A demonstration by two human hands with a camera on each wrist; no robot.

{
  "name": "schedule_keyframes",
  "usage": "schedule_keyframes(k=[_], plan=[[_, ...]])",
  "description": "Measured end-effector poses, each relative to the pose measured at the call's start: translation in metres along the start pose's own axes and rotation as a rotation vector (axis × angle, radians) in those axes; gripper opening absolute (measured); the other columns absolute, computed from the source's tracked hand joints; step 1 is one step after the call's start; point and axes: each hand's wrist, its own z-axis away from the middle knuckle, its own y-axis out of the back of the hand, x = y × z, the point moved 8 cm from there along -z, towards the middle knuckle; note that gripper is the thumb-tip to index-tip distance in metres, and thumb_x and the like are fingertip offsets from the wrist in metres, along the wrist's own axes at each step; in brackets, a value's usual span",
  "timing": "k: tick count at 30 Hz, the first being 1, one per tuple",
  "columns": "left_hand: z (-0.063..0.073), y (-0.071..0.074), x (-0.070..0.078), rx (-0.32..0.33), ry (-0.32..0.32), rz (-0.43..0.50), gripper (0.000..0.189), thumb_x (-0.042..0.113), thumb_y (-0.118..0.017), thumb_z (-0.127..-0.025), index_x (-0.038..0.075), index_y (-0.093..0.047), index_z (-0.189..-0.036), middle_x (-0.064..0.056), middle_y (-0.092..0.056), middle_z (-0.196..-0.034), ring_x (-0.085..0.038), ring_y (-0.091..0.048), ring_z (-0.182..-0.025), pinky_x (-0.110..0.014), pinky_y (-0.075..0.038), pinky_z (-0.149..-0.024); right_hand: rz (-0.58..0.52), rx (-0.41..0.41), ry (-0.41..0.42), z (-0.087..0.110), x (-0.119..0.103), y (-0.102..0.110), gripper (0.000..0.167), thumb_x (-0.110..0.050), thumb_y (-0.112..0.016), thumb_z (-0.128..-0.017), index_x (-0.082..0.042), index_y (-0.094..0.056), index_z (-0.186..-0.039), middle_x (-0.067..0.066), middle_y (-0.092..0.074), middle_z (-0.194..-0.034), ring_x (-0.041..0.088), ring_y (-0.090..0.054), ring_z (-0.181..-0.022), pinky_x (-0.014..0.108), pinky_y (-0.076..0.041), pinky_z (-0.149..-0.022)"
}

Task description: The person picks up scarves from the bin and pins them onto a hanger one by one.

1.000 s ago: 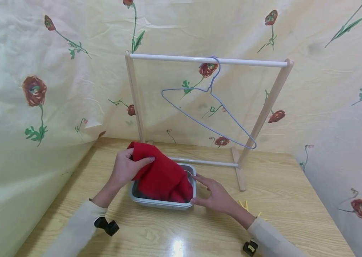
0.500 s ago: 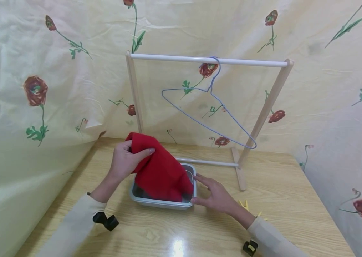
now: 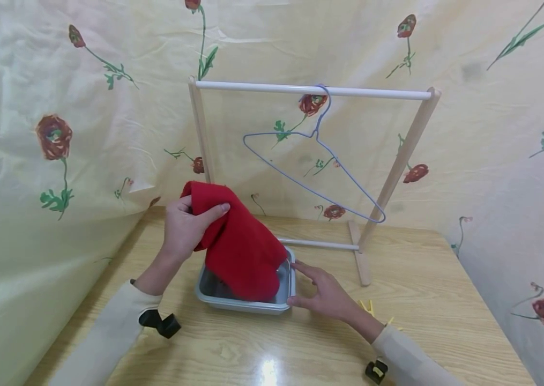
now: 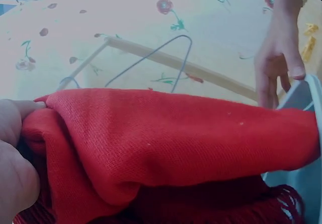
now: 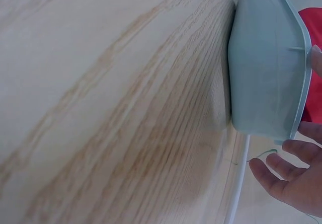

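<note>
A red scarf point(image 3: 245, 244) with fringe along one edge hangs slanting from my left hand point(image 3: 182, 225), which pinches its upper end between thumb and fingers. The scarf's lower end is down in a pale blue-grey plastic basin point(image 3: 252, 306). Fringe point(image 4: 289, 204) dangles beneath the folds in the left wrist view. At the basin's right side, my right hand point(image 3: 322, 292) rests its thumb and forefinger on the rim, spread apart. Its other fingers extend loosely past the basin's corner in the right wrist view. The scarf covers part of the basin's inside.
Behind the basin stands a wooden-legged clothes rack point(image 3: 404, 155) with white bars. A blue wire hanger point(image 3: 296, 185) hangs from its top bar. Yellow clothespins point(image 3: 368, 307) lie by the right forearm. Flowered cloth point(image 3: 107, 134) encloses the wooden table point(image 3: 426, 279).
My left hand has risen and drawn the scarf upward and slightly left, baring more of the basin's inside. The right hand has stayed at the basin's rim.
</note>
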Motion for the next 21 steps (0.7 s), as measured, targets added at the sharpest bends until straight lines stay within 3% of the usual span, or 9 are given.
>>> schedule_keyframes(k=[6, 12, 21], plan=[[-0.004, 0.000, 0.010, -0.001, -0.024, 0.019, 0.037, 0.022, -0.082, -0.088, 0.003, -0.071, -0.118, -0.004, -0.073, -0.105, -0.025, -0.069, -0.094, -0.032, -0.062, -0.076, 0.029, 0.001, 0.001, 0.001, -0.002, 0.003, 0.081, -0.045, -0.081, -0.085, -0.019, -0.047, -0.154, 0.001, -0.046, -0.158, 0.030, -0.048, -0.141, 0.054, -0.052, -0.101], [-0.009, -0.002, 0.019, -0.013, -0.058, 0.034, 0.037, 0.022, -0.082, -0.088, 0.004, -0.072, -0.119, -0.002, -0.075, -0.104, -0.026, -0.071, -0.094, -0.033, -0.062, -0.076, 0.089, 0.046, 0.022, 0.008, -0.014, 0.022, 0.082, -0.050, -0.078, -0.087, -0.015, -0.047, -0.154, 0.008, -0.047, -0.157, 0.034, -0.049, -0.140, 0.054, -0.052, -0.101], [-0.010, -0.004, 0.029, -0.030, -0.093, 0.053, 0.035, 0.018, -0.081, -0.089, 0.003, -0.072, -0.119, -0.001, -0.074, -0.104, -0.026, -0.071, -0.094, -0.033, -0.062, -0.076, 0.087, 0.176, 0.144, 0.014, -0.072, 0.082, 0.061, -0.031, -0.077, -0.092, -0.008, -0.057, -0.144, 0.007, -0.059, -0.146, 0.026, -0.058, -0.132, 0.046, -0.058, -0.091]])
